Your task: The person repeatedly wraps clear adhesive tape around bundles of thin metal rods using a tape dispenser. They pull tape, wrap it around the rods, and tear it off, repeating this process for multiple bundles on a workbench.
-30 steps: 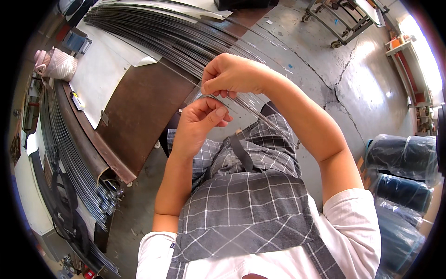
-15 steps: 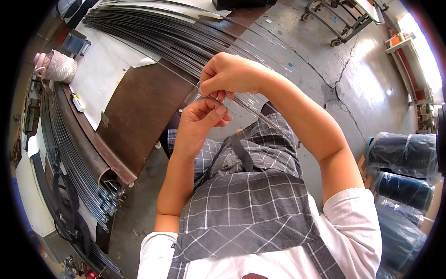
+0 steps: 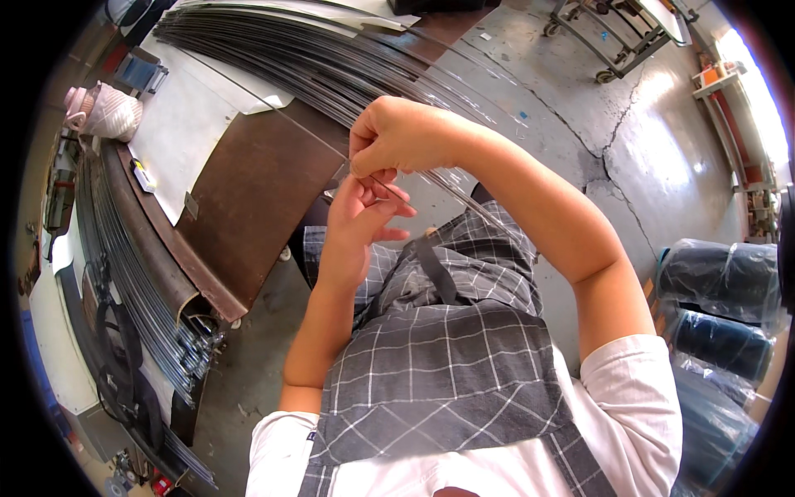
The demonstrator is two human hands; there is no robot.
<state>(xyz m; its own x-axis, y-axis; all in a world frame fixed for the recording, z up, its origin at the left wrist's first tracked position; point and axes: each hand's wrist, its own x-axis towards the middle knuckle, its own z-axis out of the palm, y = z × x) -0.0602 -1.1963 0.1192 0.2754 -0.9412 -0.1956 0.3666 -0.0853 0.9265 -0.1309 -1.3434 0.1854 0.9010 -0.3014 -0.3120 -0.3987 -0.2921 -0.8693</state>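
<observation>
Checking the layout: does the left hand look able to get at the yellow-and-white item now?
Probably yes, perhaps with a stretch: the left hand looks loosely open, and nothing tall seems to stand between it and the yellow-and-white item across the brown table.

The brown table [image 3: 265,174] bears white paper [image 3: 178,124] and dark rods [image 3: 273,60] (loosely bundled)

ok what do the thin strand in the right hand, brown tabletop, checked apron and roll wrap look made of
Thin strand: dark metal wire or stiff plastic, since it runs straight; too fine to settle.
Brown tabletop: maybe coated board or metal, satin, from its soft sheen.
Checked apron: matte woven cloth, by its soft folds.
Roll wrap: clear glossy plastic film, with crinkles and glints.
</observation>
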